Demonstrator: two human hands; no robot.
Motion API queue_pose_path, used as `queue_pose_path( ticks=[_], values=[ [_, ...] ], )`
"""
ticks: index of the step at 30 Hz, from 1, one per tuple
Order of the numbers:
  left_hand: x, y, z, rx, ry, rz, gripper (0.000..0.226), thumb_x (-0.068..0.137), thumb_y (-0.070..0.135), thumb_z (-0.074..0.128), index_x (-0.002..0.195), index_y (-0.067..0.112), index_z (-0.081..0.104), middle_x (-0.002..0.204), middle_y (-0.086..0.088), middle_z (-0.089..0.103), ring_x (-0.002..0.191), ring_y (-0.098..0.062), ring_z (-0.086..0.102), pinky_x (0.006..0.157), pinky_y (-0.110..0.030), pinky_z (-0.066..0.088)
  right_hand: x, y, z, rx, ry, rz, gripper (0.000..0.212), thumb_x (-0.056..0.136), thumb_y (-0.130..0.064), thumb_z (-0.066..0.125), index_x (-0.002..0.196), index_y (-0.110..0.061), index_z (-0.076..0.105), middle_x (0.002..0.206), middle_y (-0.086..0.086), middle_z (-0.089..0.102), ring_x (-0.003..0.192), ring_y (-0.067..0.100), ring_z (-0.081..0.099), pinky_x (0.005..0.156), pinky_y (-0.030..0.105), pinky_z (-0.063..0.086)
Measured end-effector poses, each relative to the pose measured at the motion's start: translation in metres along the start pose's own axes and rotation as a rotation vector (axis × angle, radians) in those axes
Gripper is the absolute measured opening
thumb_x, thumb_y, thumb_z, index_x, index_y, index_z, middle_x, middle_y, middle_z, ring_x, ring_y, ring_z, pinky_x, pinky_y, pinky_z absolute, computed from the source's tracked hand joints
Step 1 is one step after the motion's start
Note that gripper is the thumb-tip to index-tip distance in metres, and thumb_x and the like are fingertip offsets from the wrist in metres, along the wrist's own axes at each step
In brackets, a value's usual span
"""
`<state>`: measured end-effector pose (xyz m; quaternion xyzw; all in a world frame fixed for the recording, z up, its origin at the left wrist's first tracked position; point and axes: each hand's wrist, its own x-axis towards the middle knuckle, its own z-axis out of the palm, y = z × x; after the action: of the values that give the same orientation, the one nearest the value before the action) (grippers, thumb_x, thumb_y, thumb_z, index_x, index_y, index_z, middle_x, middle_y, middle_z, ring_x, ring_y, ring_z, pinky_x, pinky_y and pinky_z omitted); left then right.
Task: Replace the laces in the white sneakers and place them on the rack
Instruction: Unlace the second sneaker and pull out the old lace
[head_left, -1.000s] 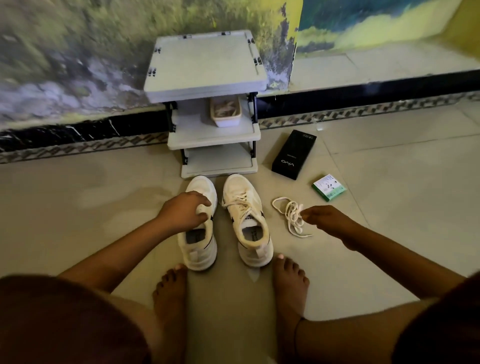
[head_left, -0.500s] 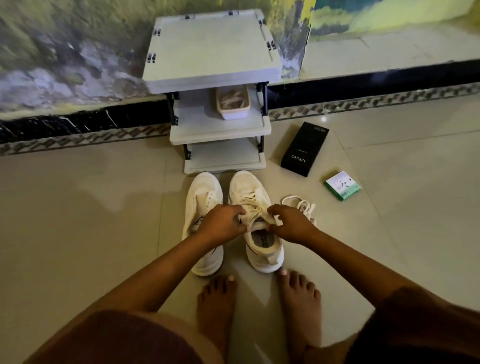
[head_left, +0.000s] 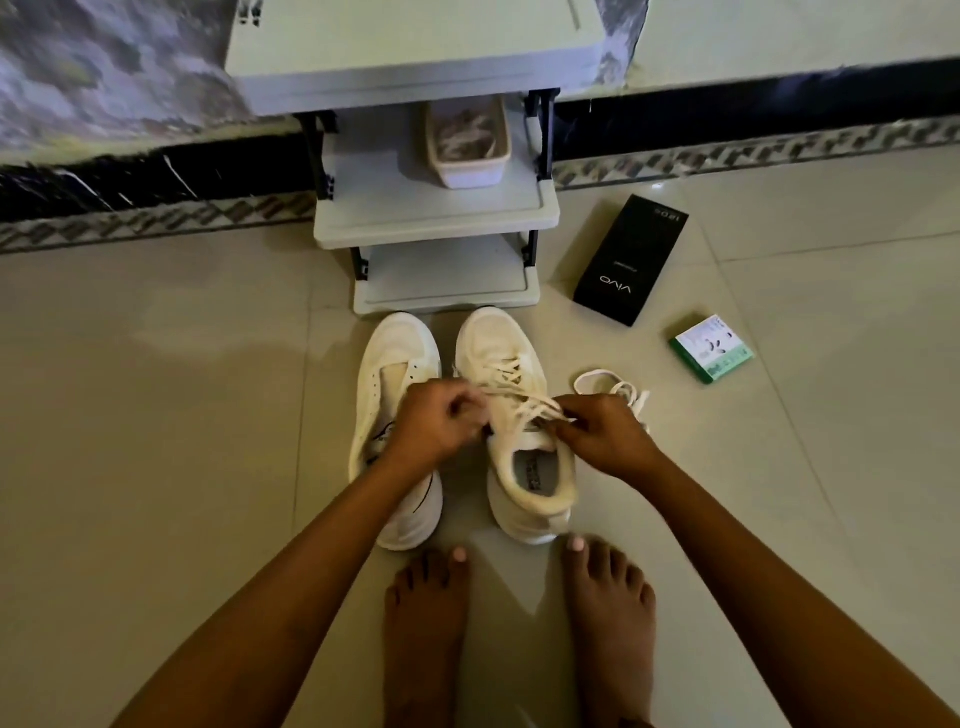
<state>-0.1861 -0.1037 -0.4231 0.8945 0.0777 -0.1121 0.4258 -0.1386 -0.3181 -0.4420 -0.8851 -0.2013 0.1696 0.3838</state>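
Two white sneakers stand side by side on the tiled floor in front of a grey shoe rack (head_left: 436, 228). The left sneaker (head_left: 395, 364) has no lace in it. The right sneaker (head_left: 498, 348) is laced. My left hand (head_left: 436, 421) and my right hand (head_left: 602, 431) both pinch the lace ends at the top of the right sneaker's tongue. A loose white lace (head_left: 613, 387) lies on the floor just right of that sneaker, partly behind my right hand.
A pale tub (head_left: 467, 171) with laces sits on the rack's middle shelf. A black phone box (head_left: 631, 260) and a small green-and-white box (head_left: 711, 348) lie to the right. My bare feet (head_left: 519, 613) are right behind the sneakers. A wall runs behind the rack.
My left hand left the unlaced sneaker and my right hand left the loose lace; both came onto the right sneaker's laces. The view has moved closer.
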Motion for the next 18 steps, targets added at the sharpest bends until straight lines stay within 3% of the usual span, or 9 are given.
queue_pose_path(
  ticks=[2,6,9,12,15,18],
  values=[
    [-0.004,-0.011,-0.008,0.007,0.032,-0.087,0.014,0.084,0.003,0.063,0.094,0.011,0.067,0.090,-0.011,0.071,0.086,-0.025,0.066,0.084,-0.038,0.053,-0.008,0.010,-0.008,0.061,0.066,0.086,0.015,0.090,-0.017,0.062,0.099,-0.008,0.071,0.080,-0.007,0.066,0.068,-0.006,0.057,0.065,0.013,0.041],
    [-0.012,0.003,0.008,-0.004,0.056,0.035,0.018,0.086,0.012,0.064,0.104,0.010,0.067,0.098,-0.006,0.071,0.087,-0.011,0.064,0.083,-0.020,0.049,-0.015,0.014,-0.002,0.022,0.131,0.154,0.023,0.085,-0.025,0.068,0.105,-0.014,0.069,0.095,0.002,0.071,0.073,0.007,0.061,0.064,0.005,0.042],
    [-0.010,0.016,0.020,-0.008,0.075,0.090,0.032,0.083,0.044,0.058,0.107,0.024,0.064,0.104,0.004,0.068,0.093,-0.010,0.063,0.084,-0.031,0.053,-0.013,-0.004,0.022,-0.042,0.083,0.105,0.034,0.082,-0.033,0.070,0.110,-0.014,0.066,0.102,0.002,0.070,0.076,0.013,0.068,0.073,0.026,0.054],
    [-0.007,0.013,0.019,0.045,0.090,0.090,0.034,0.082,0.039,0.066,0.111,0.020,0.062,0.108,0.000,0.065,0.099,-0.016,0.061,0.086,-0.037,0.052,-0.011,-0.012,0.028,-0.035,0.107,0.108,0.040,0.082,-0.036,0.070,0.114,-0.013,0.064,0.105,0.003,0.069,0.080,0.017,0.069,0.072,0.026,0.054],
    [-0.007,0.012,0.017,0.003,0.107,0.100,0.031,0.082,0.022,0.071,0.110,0.016,0.060,0.104,0.004,0.065,0.095,-0.010,0.061,0.084,-0.024,0.051,-0.011,-0.012,0.021,0.005,0.058,0.138,0.051,0.080,-0.045,0.067,0.122,-0.017,0.058,0.105,-0.003,0.067,0.079,0.011,0.067,0.070,0.021,0.052],
    [-0.006,0.013,0.013,-0.068,0.110,0.076,0.027,0.079,0.017,0.074,0.099,0.020,0.056,0.088,0.010,0.060,0.079,0.000,0.058,0.071,-0.005,0.044,-0.011,-0.011,0.016,0.026,0.092,0.047,0.049,0.084,-0.041,0.065,0.127,-0.019,0.053,0.108,-0.004,0.064,0.083,0.012,0.065,0.074,0.030,0.056]
  ],
)
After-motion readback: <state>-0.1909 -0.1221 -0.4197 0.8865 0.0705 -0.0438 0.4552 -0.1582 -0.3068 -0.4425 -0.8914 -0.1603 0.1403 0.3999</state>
